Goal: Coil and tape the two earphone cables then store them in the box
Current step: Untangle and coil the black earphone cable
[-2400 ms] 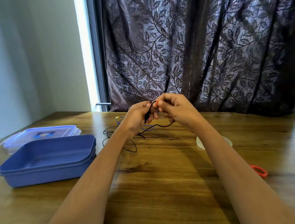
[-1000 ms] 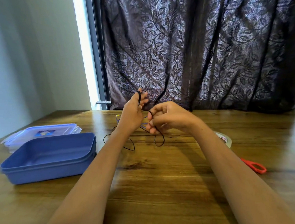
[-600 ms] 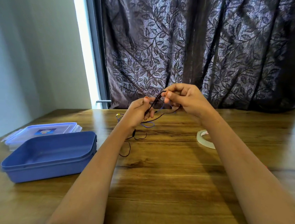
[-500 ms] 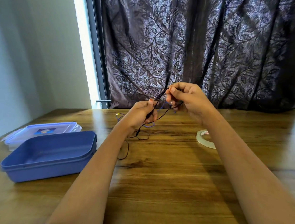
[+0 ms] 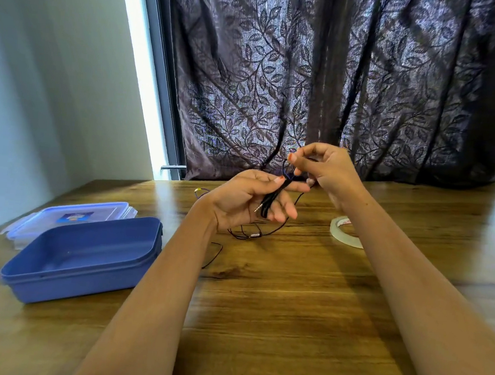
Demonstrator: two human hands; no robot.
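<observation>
Holding a bundle of black earphone cable (image 5: 272, 199) against its palm, the left hand (image 5: 245, 205) pinches it above the table (image 5: 275, 308). The right hand (image 5: 324, 169) grips the cable's upper end. Loose cable trails down. The open blue box (image 5: 81, 257) sits left.

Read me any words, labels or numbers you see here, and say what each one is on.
Lid: a blue sticker with small marks, too blurred to read.
Tape roll: red print inside the core, too small to read.
Box, black cable, curtain: no text visible.
</observation>
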